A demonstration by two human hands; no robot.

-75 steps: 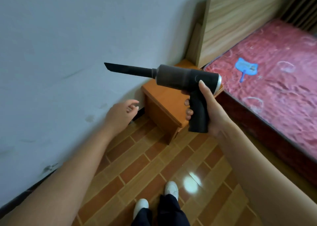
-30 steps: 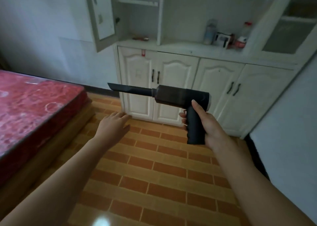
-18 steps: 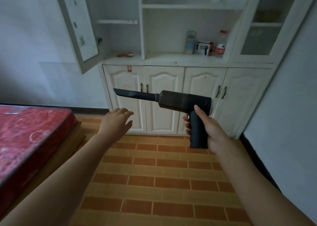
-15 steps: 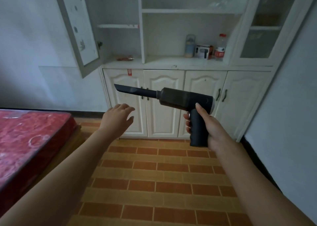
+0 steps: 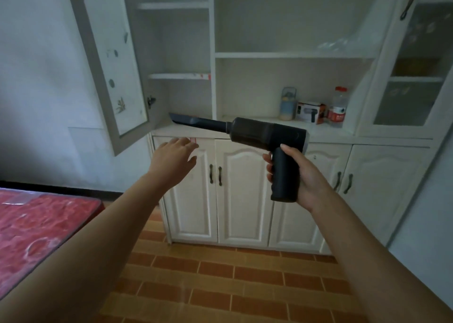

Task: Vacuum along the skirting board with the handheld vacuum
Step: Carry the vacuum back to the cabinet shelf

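Right hand [image 5: 302,175] wrapped round the grip of the handheld vacuum [image 5: 267,141], held up chest-high before the white cupboard [image 5: 241,195] (nozzle aimed left), left hand [image 5: 172,159] loose-fingered, holding nothing, dark skirting board [image 5: 56,188] low at left.

Single head view, looks forward, slightly down over both forearms, toward white cabinet [image 5: 245,188], close range

Dim, flat, greyish light with soft shadows and no glare. Slightly soft focus; wide-angle lens bends the edges.
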